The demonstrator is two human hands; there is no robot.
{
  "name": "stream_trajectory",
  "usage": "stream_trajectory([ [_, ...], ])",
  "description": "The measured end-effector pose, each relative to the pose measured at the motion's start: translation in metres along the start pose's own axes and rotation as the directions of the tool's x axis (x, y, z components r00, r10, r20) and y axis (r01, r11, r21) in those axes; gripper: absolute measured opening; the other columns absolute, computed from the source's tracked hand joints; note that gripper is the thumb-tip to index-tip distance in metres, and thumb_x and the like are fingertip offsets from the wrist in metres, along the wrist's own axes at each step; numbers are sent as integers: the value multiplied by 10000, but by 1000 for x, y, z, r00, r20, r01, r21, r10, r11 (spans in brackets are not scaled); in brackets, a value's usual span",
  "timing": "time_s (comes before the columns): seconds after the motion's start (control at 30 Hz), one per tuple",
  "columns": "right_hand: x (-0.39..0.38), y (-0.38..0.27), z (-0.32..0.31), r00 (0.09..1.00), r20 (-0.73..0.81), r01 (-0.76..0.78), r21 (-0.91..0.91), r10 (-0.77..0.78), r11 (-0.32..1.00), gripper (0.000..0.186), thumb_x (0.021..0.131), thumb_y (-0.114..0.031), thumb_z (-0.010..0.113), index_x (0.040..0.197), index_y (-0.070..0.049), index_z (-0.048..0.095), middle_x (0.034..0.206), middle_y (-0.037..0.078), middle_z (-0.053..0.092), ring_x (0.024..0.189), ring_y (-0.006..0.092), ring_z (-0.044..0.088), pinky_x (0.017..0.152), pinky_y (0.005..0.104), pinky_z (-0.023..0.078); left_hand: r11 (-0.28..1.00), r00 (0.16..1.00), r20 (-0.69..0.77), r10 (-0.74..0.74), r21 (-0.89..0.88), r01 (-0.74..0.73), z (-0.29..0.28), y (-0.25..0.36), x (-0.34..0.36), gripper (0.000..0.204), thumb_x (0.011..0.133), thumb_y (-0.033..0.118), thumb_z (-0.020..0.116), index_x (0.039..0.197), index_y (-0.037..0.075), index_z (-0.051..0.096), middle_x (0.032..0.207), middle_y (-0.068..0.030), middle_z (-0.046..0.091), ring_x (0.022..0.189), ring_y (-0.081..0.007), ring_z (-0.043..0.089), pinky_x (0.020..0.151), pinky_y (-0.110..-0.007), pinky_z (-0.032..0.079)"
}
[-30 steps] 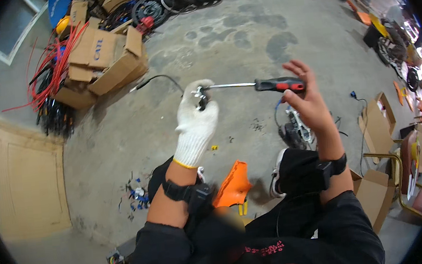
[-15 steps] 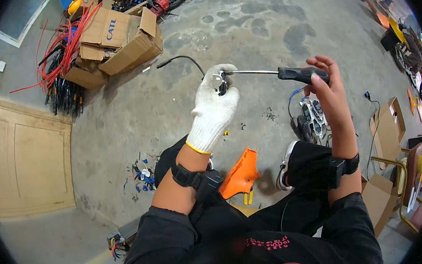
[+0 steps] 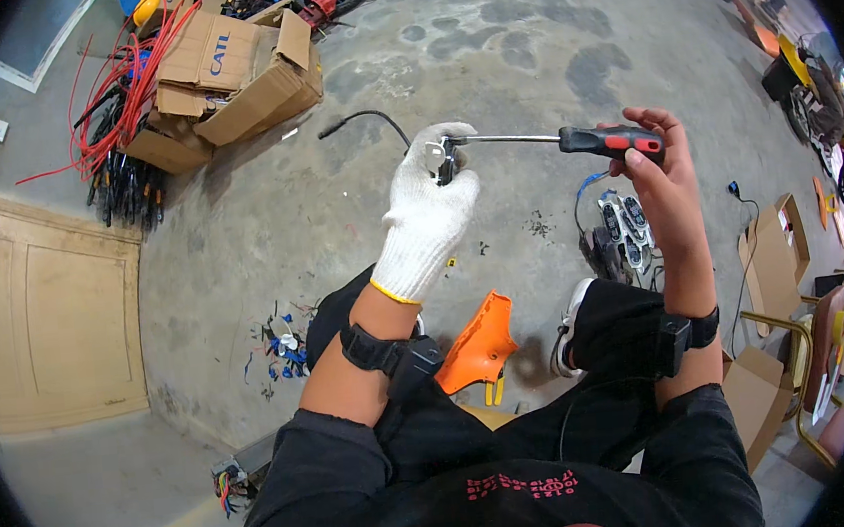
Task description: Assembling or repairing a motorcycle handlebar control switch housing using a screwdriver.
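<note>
Seated over a stained concrete floor (image 3: 238, 229), you pinch a small metal bracket (image 3: 443, 158) in the fingertips of your gloved left hand (image 3: 426, 225), raised in front of you above your knees. Your bare right hand (image 3: 664, 187) is clenched around the black-and-red handle of a screwdriver (image 3: 572, 138), its thin steel shaft lying level with the tip set into the bracket. The part looks light, stiff and hard-edged, and probably slick on bare skin, so the knit glove likely helps; hold it by its flat sides, clear of the tip. The driver is best gripped on its ribbed handle, as you have it. An orange plastic piece (image 3: 481, 344) rests by your legs; cardboard boxes (image 3: 225, 75) and red cables (image 3: 120, 84) lie well apart.
</note>
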State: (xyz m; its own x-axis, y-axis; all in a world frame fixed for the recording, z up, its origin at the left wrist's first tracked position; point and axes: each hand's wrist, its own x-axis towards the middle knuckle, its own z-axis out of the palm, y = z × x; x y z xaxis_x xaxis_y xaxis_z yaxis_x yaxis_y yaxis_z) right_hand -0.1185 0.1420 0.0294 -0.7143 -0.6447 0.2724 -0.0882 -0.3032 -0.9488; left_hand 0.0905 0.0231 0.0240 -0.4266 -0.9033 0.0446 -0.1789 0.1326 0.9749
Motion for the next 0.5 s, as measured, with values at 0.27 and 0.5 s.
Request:
stream_trajectory([
  [0.27,9,-11,-20,907,52,-384,-307,418,871,459,984,-457,529,1059,-9,599,714,50,660,441,91,543,402,217,368,999,999,52,-14,36,12,6,-4,-3,361,784,-38,590,1107,117,632,836,40,570,691,-38,517,618,-199,440],
  [0.5,2,-11,-10,977,193,-110,79,93,991,310,974,-177,550,1234,-21,484,1125,143,607,960,178,617,818,319,486,997,1000,6,11,70,-11,4,-4,-2,360,777,-34,599,1104,113,633,844,30,576,717,-55,518,642,-213,445],
])
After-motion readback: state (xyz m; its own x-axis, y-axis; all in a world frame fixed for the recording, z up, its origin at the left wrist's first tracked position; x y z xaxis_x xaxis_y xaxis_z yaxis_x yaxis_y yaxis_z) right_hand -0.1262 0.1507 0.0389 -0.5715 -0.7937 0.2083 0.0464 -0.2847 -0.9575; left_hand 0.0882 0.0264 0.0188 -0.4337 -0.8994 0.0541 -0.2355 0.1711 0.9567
